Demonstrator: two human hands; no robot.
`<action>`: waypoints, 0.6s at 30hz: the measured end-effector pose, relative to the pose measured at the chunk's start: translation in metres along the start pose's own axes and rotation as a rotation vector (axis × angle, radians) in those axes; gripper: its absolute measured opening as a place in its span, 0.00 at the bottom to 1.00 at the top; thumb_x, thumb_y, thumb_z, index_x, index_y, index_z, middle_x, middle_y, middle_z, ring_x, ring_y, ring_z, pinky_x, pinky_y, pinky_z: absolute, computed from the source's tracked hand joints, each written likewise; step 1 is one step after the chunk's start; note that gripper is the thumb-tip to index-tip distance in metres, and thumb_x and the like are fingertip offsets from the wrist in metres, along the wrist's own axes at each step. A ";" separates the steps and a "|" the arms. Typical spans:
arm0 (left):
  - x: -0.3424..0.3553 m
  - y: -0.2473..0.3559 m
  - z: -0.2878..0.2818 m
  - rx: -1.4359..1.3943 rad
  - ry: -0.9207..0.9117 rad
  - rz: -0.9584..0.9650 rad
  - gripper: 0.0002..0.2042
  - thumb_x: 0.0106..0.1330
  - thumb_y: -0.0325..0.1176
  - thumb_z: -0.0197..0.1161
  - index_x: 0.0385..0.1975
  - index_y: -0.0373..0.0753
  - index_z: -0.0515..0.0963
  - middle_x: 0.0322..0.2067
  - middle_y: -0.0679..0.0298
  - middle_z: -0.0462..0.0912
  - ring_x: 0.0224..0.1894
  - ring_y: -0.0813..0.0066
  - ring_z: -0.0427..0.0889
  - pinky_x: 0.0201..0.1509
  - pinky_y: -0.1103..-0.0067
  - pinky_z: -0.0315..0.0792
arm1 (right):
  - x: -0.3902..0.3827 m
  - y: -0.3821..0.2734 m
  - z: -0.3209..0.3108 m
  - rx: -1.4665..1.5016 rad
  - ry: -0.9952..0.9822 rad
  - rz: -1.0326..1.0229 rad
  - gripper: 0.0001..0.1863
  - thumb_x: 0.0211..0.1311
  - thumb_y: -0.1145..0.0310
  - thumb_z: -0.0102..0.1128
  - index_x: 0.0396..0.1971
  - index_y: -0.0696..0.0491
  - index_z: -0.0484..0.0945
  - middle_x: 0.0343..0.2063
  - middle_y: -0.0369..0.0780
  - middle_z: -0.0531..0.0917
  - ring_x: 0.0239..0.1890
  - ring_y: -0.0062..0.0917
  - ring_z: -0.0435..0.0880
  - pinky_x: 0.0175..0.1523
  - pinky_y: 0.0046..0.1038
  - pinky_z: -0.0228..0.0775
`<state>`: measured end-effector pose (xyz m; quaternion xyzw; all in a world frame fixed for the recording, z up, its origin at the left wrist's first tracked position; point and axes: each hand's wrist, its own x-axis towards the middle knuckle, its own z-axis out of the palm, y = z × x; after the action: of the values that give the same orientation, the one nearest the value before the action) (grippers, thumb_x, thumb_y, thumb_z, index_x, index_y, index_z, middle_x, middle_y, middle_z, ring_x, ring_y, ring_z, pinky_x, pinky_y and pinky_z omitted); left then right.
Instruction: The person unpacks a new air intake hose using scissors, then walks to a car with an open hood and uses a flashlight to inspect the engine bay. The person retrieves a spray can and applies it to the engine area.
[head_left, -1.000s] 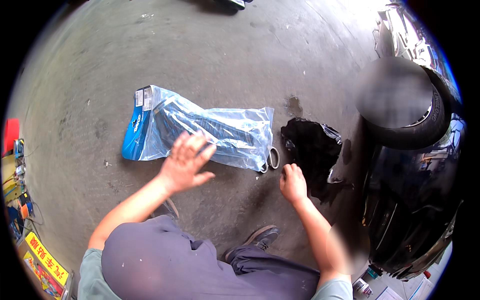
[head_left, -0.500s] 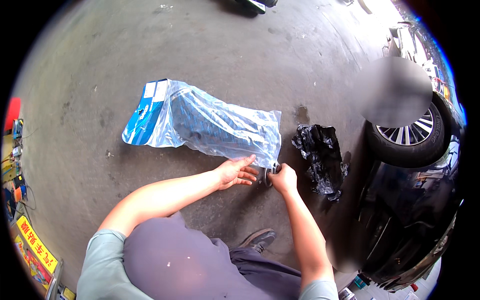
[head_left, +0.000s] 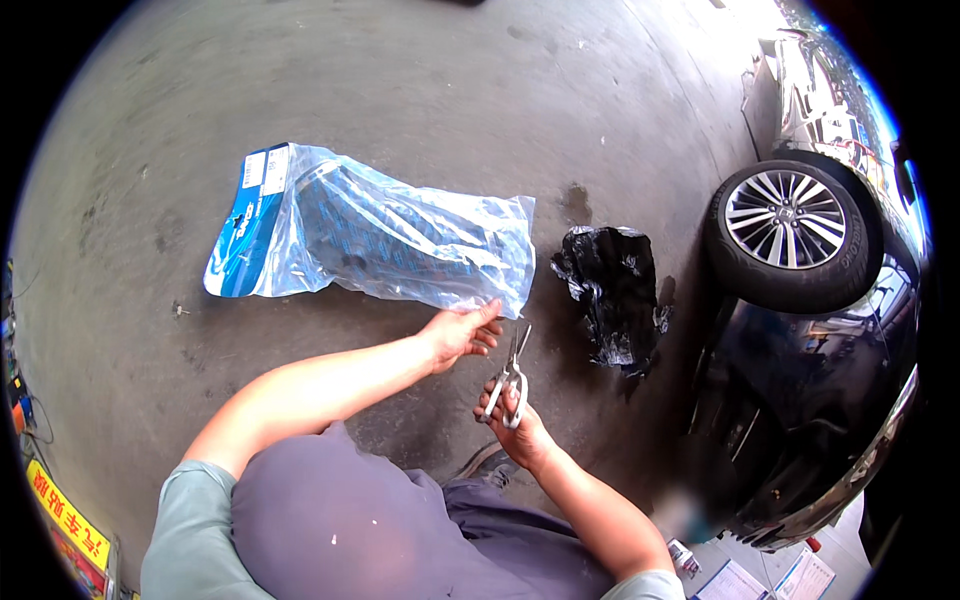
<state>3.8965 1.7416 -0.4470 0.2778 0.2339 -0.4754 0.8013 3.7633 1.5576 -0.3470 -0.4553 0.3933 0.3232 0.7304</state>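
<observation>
Scissors (head_left: 513, 370), now drawn back within usable reach, grasped by right hand (head_left: 518, 432); left hand (head_left: 456, 338) at bag (head_left: 415, 235), grip unclear.

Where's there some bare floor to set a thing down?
Beyond the clear bag, toward the picture's top, the floor is broadly bare; so is the stretch left of its blue end. It's crowded around the bag's right end: left hand, scissors, right hand and black plastic sit close.

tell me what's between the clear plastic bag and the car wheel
In the head view, a crumpled black sheet lies on the floor between the clear plastic bag and the car wheel, with a dark stain near its upper edge.
</observation>
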 end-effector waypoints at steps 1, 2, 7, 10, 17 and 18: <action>0.003 0.001 -0.003 0.011 0.033 0.035 0.22 0.74 0.57 0.70 0.48 0.43 0.83 0.38 0.68 0.87 0.37 0.80 0.84 0.44 0.76 0.80 | 0.000 0.000 0.008 -0.024 -0.007 0.001 0.35 0.73 0.39 0.68 0.63 0.52 0.74 0.50 0.36 0.82 0.52 0.28 0.84 0.67 0.37 0.73; 0.005 0.003 -0.004 -0.004 0.037 0.046 0.18 0.76 0.53 0.70 0.47 0.43 0.83 0.36 0.69 0.86 0.35 0.80 0.83 0.42 0.78 0.79 | 0.003 -0.003 0.013 -0.048 -0.009 -0.011 0.34 0.74 0.37 0.65 0.62 0.52 0.74 0.49 0.36 0.82 0.52 0.29 0.84 0.67 0.37 0.73; 0.002 -0.002 0.001 0.051 0.102 0.091 0.15 0.78 0.50 0.69 0.41 0.43 0.84 0.32 0.71 0.85 0.32 0.82 0.81 0.37 0.78 0.78 | 0.011 -0.015 0.037 -0.121 -0.029 0.059 0.32 0.77 0.34 0.57 0.55 0.50 0.75 0.43 0.36 0.83 0.51 0.31 0.85 0.62 0.38 0.74; 0.000 -0.010 -0.006 0.167 0.083 0.120 0.15 0.78 0.48 0.69 0.43 0.41 0.84 0.31 0.70 0.83 0.33 0.81 0.80 0.37 0.79 0.75 | 0.025 -0.015 0.044 -0.122 0.019 0.049 0.31 0.77 0.33 0.57 0.53 0.50 0.75 0.40 0.36 0.83 0.48 0.30 0.85 0.59 0.37 0.76; -0.012 -0.015 -0.010 0.228 0.067 0.188 0.16 0.81 0.47 0.65 0.42 0.39 0.84 0.33 0.68 0.84 0.33 0.80 0.80 0.38 0.78 0.74 | 0.028 -0.016 0.069 -0.214 0.182 0.003 0.28 0.76 0.37 0.63 0.42 0.51 0.76 0.29 0.34 0.79 0.30 0.22 0.81 0.38 0.29 0.76; -0.013 -0.014 -0.011 0.245 0.070 0.186 0.16 0.81 0.47 0.65 0.42 0.39 0.84 0.33 0.68 0.84 0.33 0.80 0.80 0.38 0.78 0.74 | 0.025 -0.016 0.073 -0.254 0.210 0.001 0.28 0.75 0.37 0.63 0.40 0.51 0.76 0.28 0.33 0.78 0.28 0.21 0.80 0.36 0.28 0.76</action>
<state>3.8768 1.7514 -0.4496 0.4104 0.1750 -0.4140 0.7935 3.8094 1.6217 -0.3413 -0.5751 0.4235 0.3216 0.6217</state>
